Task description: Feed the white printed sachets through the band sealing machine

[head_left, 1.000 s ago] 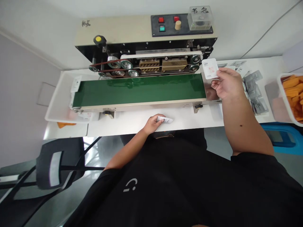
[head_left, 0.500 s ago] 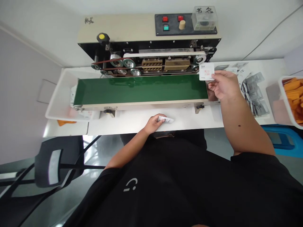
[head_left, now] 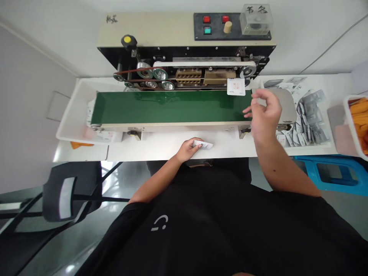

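A band sealing machine [head_left: 184,34] stands at the back of the white table, with a green conveyor belt [head_left: 169,107] in front of it. A small white pouch [head_left: 236,86] stands at the belt's right end, its top edge in the sealing band. My right hand [head_left: 263,111] hovers just right of it, fingers apart and empty. My left hand [head_left: 188,148] rests on the table's front edge, closed on a small white printed packet [head_left: 203,145].
A pile of grey and white pouches [head_left: 307,119] lies right of the belt. A bin of orange pieces [head_left: 359,119] sits at the far right. A white tray [head_left: 71,122] catches pouches at the belt's left end. A black chair [head_left: 69,191] stands lower left.
My right hand carried the white pouch left into the sealer's intake, let go of it and drew back. The pouch now travels left on the belt. My left hand has stayed put.
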The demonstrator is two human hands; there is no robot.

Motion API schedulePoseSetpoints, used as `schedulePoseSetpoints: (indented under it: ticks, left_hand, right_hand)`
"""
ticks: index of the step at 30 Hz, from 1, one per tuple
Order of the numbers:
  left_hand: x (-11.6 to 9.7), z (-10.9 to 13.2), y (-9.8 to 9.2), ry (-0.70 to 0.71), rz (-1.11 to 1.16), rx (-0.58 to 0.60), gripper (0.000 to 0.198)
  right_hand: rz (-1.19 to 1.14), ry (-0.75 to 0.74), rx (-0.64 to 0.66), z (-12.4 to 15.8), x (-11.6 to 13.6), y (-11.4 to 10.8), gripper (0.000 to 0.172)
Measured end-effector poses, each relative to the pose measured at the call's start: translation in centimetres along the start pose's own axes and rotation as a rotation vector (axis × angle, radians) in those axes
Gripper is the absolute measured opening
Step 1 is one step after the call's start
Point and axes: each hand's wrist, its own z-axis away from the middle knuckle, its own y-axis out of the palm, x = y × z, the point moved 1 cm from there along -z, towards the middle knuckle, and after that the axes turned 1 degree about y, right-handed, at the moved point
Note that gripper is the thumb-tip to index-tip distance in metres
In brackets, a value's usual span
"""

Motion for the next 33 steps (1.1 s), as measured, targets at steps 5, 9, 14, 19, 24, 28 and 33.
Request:
schedulePoseSetpoints:
  ticks: [5, 9, 14, 19, 24, 28, 33]
  left_hand:
    - [0.4, 0.1, 0.2, -0.034, 0.14, 0.06, 0.052]
    - [0.4, 0.1, 0.2, -0.033, 0.192, 0.041, 0.052]
    - [0.9, -0.2, 0.3, -0.064, 0.287, 0.003, 0.059]
    - [1.4, -0.5, 0.2, -0.084, 0.337, -0.099, 0.066]
    - [1.4, -0.6, -0.1, -0.067, 0.226, -0.03, 0.062]
    - [1.2, -0.6, -0.1, -0.026, 0.215, 0.055, 0.059]
    - [0.9, -0.6, -0.2, -0.005, 0.318, 0.077, 0.063]
  right_hand:
    - [0.131, -0.094, 0.386, 9.0, -2.9, 1.3, 0.017]
    - [0.169, 0.183, 0.54, 11.6, -7.1, 2.7, 0.039]
    - [0.077, 0.371, 0.645, 12.0, -10.1, 4.2, 0.04]
    - [0.0, 0.468, 0.644, 11.9, -10.8, 5.1, 0.03]
    - [0.177, 0.337, 0.823, 11.4, -9.9, 4.8, 0.029]
    - [0.354, 0.204, 0.832, 9.8, -7.6, 3.4, 0.027]
    - [0.01, 0.3, 0.554, 5.0, -3.8, -0.6, 0.026]
